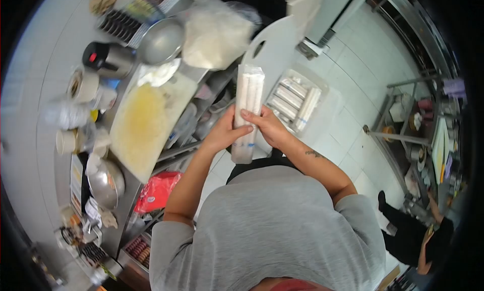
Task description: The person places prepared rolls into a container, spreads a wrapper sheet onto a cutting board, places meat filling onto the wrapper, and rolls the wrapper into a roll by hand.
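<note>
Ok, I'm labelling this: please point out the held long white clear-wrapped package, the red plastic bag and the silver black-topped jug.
Long white clear-wrapped package (250, 93): head view, upper part.
Red plastic bag (158, 191): head view, middle.
Silver black-topped jug (119, 55): head view, body.

packet (249, 92): white, blue-marked | board (173, 107): white, yellow | shirt (275, 215): grey
</note>
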